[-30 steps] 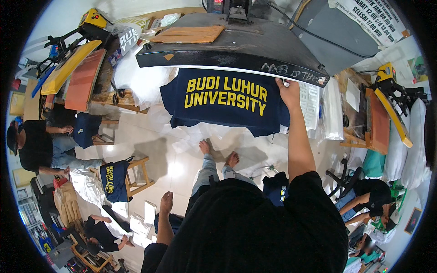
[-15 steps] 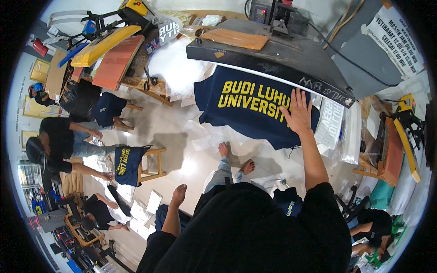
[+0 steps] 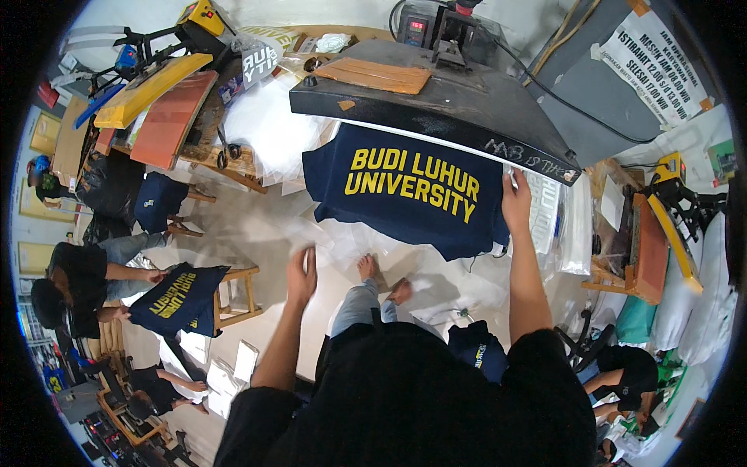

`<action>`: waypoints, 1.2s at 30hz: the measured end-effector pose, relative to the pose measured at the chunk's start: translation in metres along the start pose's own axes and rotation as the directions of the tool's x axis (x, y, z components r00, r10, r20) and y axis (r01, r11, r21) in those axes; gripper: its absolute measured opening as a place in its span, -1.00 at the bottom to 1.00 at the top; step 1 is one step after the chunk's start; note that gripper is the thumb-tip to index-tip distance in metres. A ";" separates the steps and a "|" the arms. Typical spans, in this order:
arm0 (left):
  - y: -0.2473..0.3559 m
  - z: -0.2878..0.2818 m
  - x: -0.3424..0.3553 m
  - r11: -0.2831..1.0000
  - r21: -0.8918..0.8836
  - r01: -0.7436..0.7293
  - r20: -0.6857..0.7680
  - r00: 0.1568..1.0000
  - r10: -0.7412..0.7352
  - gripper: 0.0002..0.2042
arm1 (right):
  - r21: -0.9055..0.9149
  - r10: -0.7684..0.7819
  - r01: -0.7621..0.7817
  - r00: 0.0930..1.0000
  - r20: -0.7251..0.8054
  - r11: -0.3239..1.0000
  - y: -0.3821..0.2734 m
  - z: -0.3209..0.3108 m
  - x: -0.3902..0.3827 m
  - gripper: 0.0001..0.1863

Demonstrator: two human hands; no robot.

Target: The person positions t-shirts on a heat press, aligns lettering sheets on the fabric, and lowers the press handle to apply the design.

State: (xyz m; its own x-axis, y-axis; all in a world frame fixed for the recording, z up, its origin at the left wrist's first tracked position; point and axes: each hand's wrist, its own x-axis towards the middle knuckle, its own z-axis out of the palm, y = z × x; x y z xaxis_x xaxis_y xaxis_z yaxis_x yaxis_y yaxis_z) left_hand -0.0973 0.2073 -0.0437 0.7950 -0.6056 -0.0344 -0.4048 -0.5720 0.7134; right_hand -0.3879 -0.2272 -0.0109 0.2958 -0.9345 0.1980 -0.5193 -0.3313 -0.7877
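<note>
A navy T-shirt (image 3: 401, 214) with large yellow lettering lies spread beneath the raised black plate (image 3: 436, 109) of a heat press. My right hand (image 3: 516, 194) is at the shirt's right edge, just under the plate's right end, fingers curled; what they hold is hidden. Below and left of the shirt, my left hand (image 3: 302, 274) hangs above the floor, empty, its fingers extended.
Other presses (image 3: 156, 86) (image 3: 652, 249) on wooden tables flank me. At left a co-worker (image 3: 74, 284) holds a navy shirt (image 3: 167, 303) by a wooden stool (image 3: 241, 296). Other people work at lower left and right. Plastic sheets (image 3: 342, 241) lie under the bench.
My left hand has risen toward the bench. My right hand, spread on the shirt half a second ago, has curled at its edge. The left co-worker has lifted a shirt from the stool.
</note>
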 end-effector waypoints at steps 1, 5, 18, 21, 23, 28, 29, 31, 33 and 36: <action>0.011 0.006 0.047 0.995 -0.025 -0.093 -0.033 0.995 0.092 -0.70 | -0.055 0.013 -0.010 0.999 0.041 0.998 0.001 0.009 0.020 -0.54; 0.095 0.041 0.218 0.912 -0.200 -0.359 -0.053 0.933 0.356 -0.60 | -0.249 0.116 -0.057 0.967 0.226 0.967 0.087 0.024 0.087 -0.51; 0.046 0.097 0.362 0.853 0.142 -0.503 0.418 0.811 0.409 -0.53 | -0.265 -0.107 0.107 0.994 0.012 0.958 0.089 0.034 0.072 -0.51; 0.046 0.096 0.353 0.841 0.174 -0.513 0.371 0.825 0.427 -0.52 | -0.293 -0.259 0.231 0.964 -0.059 0.928 0.081 0.036 0.050 -0.50; 0.033 0.088 0.335 0.844 0.222 -0.488 0.295 0.859 0.419 -0.52 | -0.343 -0.290 0.252 0.955 -0.063 0.905 0.054 0.045 0.022 -0.50; 0.127 0.063 0.224 0.692 0.264 -0.671 0.337 0.737 0.586 -0.54 | -0.459 -0.075 0.158 0.978 0.194 0.874 -0.022 0.037 -0.037 -0.47; 0.133 0.057 0.217 0.712 0.252 -0.655 0.405 0.740 0.537 -0.53 | -0.462 -0.078 0.175 0.972 0.221 0.870 -0.013 0.036 -0.044 -0.46; 0.146 0.048 0.223 0.740 0.237 -0.629 0.513 0.728 0.454 -0.50 | -0.465 -0.111 0.221 0.961 0.253 0.857 0.001 0.033 -0.035 -0.44; 0.129 0.045 0.223 0.690 0.262 -0.674 0.386 0.729 0.565 -0.50 | -0.330 0.000 0.045 0.991 0.133 0.943 -0.009 0.034 -0.033 -0.48; 0.124 0.030 0.205 0.755 0.215 -0.619 0.239 0.783 0.574 -0.40 | 0.192 0.147 -0.117 0.978 -0.150 0.974 0.002 -0.001 -0.029 -0.37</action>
State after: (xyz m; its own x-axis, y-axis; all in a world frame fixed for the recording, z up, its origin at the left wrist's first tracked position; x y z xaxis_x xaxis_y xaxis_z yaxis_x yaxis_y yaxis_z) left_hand 0.0019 -0.0043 0.0165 0.2823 -0.9348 0.2155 -0.8951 -0.1759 0.4097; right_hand -0.3989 -0.2007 -0.0177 0.0927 -0.9819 0.1649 -0.3865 -0.1881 -0.9029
